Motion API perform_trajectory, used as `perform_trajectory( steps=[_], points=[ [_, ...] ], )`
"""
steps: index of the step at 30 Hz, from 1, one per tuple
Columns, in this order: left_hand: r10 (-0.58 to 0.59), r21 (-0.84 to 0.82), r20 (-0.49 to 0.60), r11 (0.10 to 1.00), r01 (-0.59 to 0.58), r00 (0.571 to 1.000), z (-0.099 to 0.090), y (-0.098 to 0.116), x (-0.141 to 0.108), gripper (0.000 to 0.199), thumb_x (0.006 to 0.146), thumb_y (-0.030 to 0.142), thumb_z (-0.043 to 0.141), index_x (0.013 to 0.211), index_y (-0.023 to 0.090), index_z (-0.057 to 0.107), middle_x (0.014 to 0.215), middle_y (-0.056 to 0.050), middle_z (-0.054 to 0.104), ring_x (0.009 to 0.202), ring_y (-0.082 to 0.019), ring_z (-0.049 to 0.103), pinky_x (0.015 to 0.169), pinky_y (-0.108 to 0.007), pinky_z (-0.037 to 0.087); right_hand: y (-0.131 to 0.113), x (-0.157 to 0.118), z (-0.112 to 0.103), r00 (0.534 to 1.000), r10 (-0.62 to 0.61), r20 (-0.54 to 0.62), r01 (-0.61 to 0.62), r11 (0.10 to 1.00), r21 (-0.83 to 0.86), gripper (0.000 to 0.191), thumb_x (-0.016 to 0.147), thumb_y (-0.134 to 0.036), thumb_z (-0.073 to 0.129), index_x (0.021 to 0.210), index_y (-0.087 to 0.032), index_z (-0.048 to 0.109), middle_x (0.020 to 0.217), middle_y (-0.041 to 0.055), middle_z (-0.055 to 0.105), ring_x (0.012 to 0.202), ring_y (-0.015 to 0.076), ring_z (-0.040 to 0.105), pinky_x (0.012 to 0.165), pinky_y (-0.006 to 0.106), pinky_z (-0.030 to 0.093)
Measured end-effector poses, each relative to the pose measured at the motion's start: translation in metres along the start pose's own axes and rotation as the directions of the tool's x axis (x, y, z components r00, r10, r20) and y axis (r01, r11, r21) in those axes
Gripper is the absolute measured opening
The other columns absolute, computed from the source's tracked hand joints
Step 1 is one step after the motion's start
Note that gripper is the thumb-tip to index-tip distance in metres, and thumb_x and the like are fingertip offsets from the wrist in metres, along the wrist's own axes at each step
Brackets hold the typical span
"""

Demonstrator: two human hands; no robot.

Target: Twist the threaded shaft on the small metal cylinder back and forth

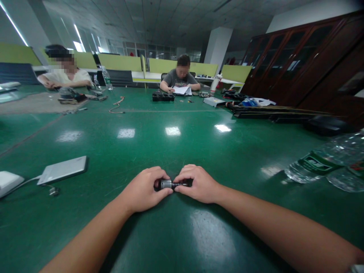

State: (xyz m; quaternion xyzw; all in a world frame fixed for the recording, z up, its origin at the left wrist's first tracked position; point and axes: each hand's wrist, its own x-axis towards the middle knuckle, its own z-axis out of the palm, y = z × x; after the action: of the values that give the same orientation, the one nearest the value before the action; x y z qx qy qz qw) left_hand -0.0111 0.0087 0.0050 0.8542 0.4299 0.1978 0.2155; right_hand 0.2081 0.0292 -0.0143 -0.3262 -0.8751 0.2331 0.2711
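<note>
- Metal cylinder: reference centre, low over the green tabletop; contact beneath cannot be told.
- Left grip: thumb and fingers pinched about the cylinder, hiding its far-left end.
- Right grip: thumb and fingers closed upon a dark ridged rod, at the cylinder's 3 o'clock; whether the two are joined cannot be told.
- 9 o'clock: silver slab, with a small metal piece just beside it and a white block beyond.
- 11 o'clock: thin cord.
- 12 o'clock: black tray, before a seated person with papers.
- 2 o'clock: long dark bars.
- 3 o'clock: clear bottles lying beyond the right forearm.
</note>
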Motion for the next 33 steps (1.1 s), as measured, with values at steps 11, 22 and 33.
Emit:
perform_trajectory(
  steps=[11,22,33],
  points=[
    [-0.006,0.0,0.003,1.0,0.006,1.0,-0.0014,0.0002,-0.001,0.017,0.082,0.03,0.068,0.094,0.017,0.067,0.08,-0.003,0.061,0.073,-0.017,0.058,0.065,-0.027,0.042,-0.0013,0.0009,-0.0008,1.0,0.008,0.005,-0.008,1.0,-0.007,0.011,0.076,-0.019,0.074,0.087,-0.019,0.075,0.076,0.0026,0.072,0.073,0.0158,0.063,0.075,0.031,0.044],
    [0.006,0.011,-0.016,1.0,-0.006,1.0,-0.0025,-0.0004,-0.001,0.016,0.081,0.03,0.07,0.092,0.018,0.068,0.078,-0.002,0.062,0.071,-0.016,0.057,0.065,-0.027,0.042,-0.0019,0.0008,-0.0013,1.0,0.026,0.009,-0.026,1.0,-0.018,0.01,0.077,-0.02,0.073,0.087,-0.02,0.076,0.077,0.0026,0.073,0.074,0.0164,0.063,0.075,0.031,0.044],
    [0.003,0.01,-0.013,1.0,-0.002,1.0,-0.0032,-0.0027,-0.0009,0.017,0.081,0.03,0.069,0.092,0.018,0.068,0.079,-0.002,0.062,0.072,-0.017,0.057,0.066,-0.027,0.042,-0.0034,0.0003,-0.0019,0.998,0.068,-0.002,-0.068,0.997,-0.026,0.01,0.075,-0.019,0.073,0.085,-0.02,0.075,0.075,0.0024,0.072,0.074,0.0165,0.061,0.073,0.03,0.045]
  ],
)
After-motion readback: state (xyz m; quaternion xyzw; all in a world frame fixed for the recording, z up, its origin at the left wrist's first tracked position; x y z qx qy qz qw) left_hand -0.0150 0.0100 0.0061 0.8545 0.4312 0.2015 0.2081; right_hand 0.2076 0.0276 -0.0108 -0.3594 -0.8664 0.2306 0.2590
